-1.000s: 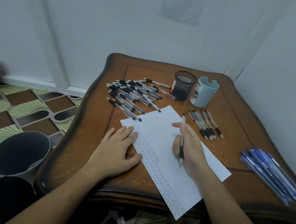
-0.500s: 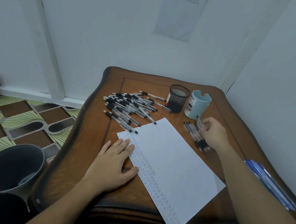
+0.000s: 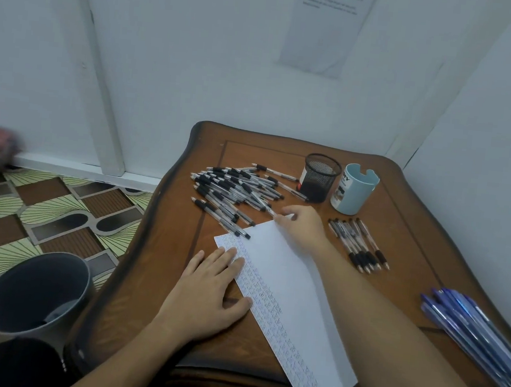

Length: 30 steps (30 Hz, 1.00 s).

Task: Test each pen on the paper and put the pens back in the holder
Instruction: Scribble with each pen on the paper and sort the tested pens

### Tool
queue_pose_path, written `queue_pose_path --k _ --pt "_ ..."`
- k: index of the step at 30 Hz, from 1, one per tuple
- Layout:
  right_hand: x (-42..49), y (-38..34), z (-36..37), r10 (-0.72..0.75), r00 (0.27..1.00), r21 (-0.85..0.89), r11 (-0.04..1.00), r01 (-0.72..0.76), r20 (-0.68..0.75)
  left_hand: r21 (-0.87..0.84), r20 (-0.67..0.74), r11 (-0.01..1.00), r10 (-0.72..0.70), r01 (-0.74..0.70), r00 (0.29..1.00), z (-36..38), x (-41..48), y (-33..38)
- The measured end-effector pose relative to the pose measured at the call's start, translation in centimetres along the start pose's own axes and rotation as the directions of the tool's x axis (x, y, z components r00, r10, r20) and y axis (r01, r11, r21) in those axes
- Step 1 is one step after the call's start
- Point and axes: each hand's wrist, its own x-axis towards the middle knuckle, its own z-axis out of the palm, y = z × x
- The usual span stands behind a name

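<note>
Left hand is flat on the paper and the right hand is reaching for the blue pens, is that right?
Not quite. The left hand does lie flat on the paper, but the head view shows the right hand at the pile of black pens, not the blue pens near the table's right edge.

White walls, patterned floor, wooden table.

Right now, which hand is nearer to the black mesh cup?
Right. The right hand is just in front of the black mesh cup; the left hand rests on the paper, farther toward the person.
</note>
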Motion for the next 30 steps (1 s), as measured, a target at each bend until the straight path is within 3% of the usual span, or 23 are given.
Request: queue_pose_path --k 3,6,10,12,14,16,18,20,24,30 --pt "0.7 -0.1 1.6 -0.005 0.997 -0.116 0.993 -0.004 -0.072 -0.004 -0.003 1.000 0.002 -0.002 1.000 0.0 0.0 -0.1" --pt "0.5 0.1 0.8 0.032 0.995 0.132 0.991 -0.020 -0.091 0.006 0.001 1.000 -0.002 0.002 1.000 0.2 0.0 -0.2" --pt "-1.1 0.3 -2.4 0.002 0.993 0.480 0.875 0.058 -0.122 0.026 -0.005 1.000 -0.001 0.001 1.000 0.3 0.1 -0.1" --pt "-2.1 0.3 -3.8 0.110 0.980 0.657 0.753 0.028 -0.168 0.012 -0.009 1.000 -0.007 0.007 1.000 0.2 0.0 0.0" --pt "-2.8 0.3 -4.8 0.202 0.970 0.845 0.534 0.007 -0.135 -0.001 -0.011 1.000 -0.013 0.013 1.000 0.1 0.0 0.0" --pt "-3.8 0.2 -5.4 0.192 0.978 0.948 0.319 0.018 -0.083 0.000 -0.011 1.000 -0.025 0.025 1.000 0.0 0.1 0.1" --pt "-5.1 0.1 -5.7 0.166 0.983 0.970 0.242 0.036 -0.078 0.004 -0.015 0.999 -0.043 0.043 0.999 0.0 0.1 0.3" --pt "-6.1 -0.1 -5.7 0.139 0.988 0.963 0.267 0.028 -0.067 0.025 -0.012 0.998 -0.052 0.053 0.999 -0.1 0.1 0.3" --pt "-8.1 -0.3 -5.5 0.062 0.997 0.889 0.459 0.004 -0.037 -0.025 -0.023 0.999 -0.049 0.048 0.999 -0.1 0.1 0.4" --pt "-10.1 1.1 -5.4 0.029 1.000 0.863 0.505 -0.008 -0.007 0.018 -0.013 0.999 -0.042 0.042 0.999 -0.1 0.1 0.4"
